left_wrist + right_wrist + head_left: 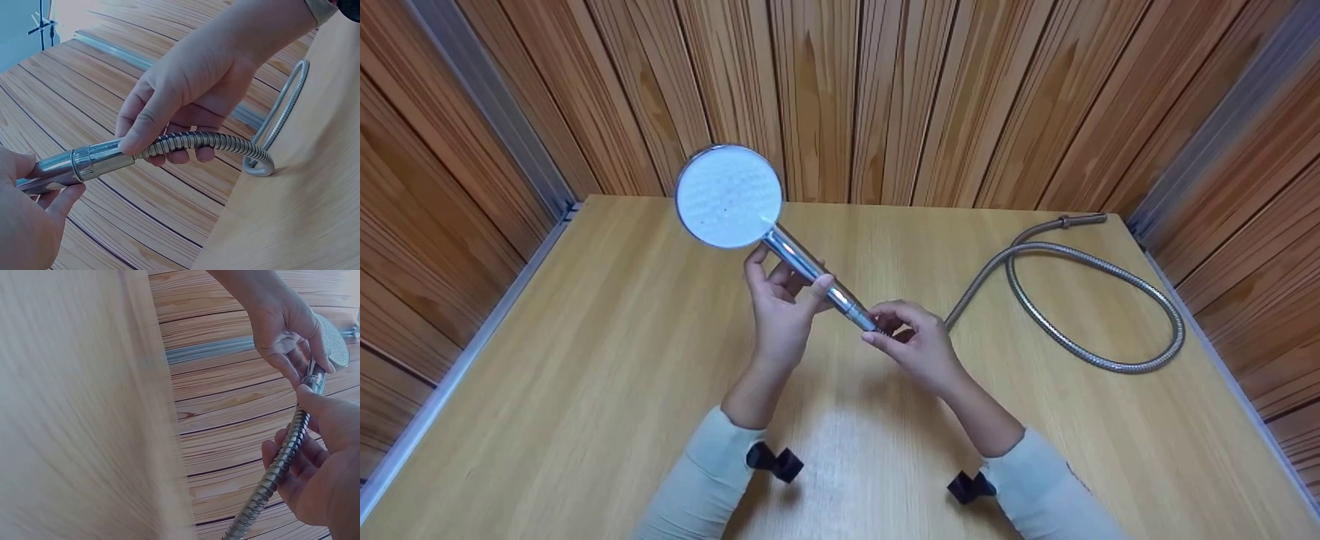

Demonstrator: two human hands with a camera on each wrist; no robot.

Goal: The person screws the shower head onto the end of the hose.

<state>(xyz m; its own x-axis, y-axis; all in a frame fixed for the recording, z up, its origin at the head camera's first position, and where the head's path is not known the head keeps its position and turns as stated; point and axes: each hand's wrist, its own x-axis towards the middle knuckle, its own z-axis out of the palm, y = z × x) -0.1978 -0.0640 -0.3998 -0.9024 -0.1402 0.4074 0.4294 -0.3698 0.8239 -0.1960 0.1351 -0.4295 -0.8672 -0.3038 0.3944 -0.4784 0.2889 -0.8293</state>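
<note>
A chrome hand shower with a round white spray face is held up over the table, tilted to the upper left. My left hand grips its handle, thumb on the near side. At the handle's lower end, my right hand pinches the end of a metal shower hose. In the left wrist view the hose's smooth chrome connector lines up with the handle and meets it. Right fingers also lie under the ribbed hose in the right wrist view.
The rest of the hose loops on the right side of the wooden table, its free end near the back right corner. Wood-panelled walls stand behind and at both sides. Black mounts stick out from both sleeves.
</note>
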